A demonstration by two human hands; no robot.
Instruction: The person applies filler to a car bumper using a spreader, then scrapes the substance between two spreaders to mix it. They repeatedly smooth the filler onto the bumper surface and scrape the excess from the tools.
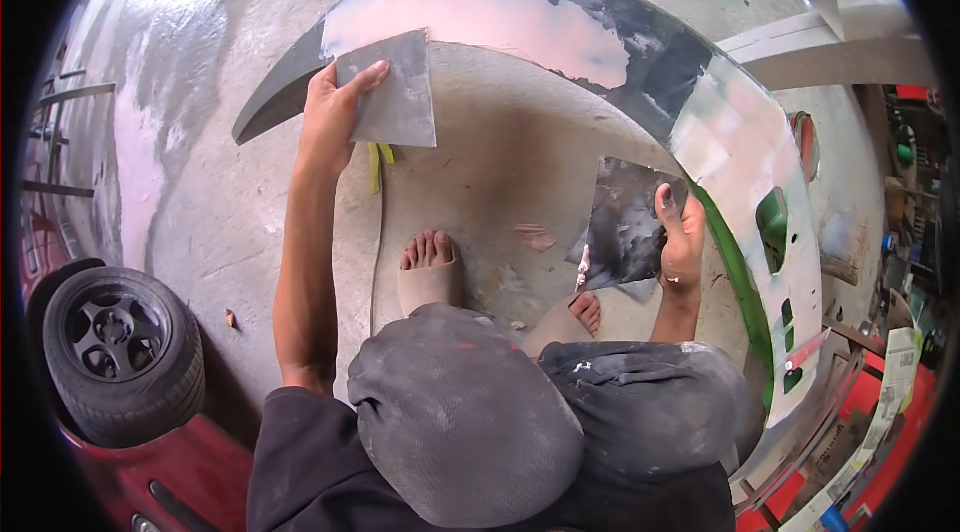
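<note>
My left hand (335, 114) grips a thin grey square sheet (398, 92), thumb on top, over the near edge of a long curved dark panel (655, 52). Pale pink filler (480, 17) covers part of that panel. At the right, my right hand (683, 237) holds a dark smeared square plate (625, 222) with its thumb on the face. A little pink paste (583, 267) lies along the plate's lower left edge. The panel curves round to a whitish section with green-edged openings beyond my right hand.
A wheel with a tyre (120, 342) rests by a red car part (180, 472) at the lower left. My sandalled feet (430, 267) stand on the concrete floor (480, 162). A cable runs along the floor. Shelves and red items line the right side.
</note>
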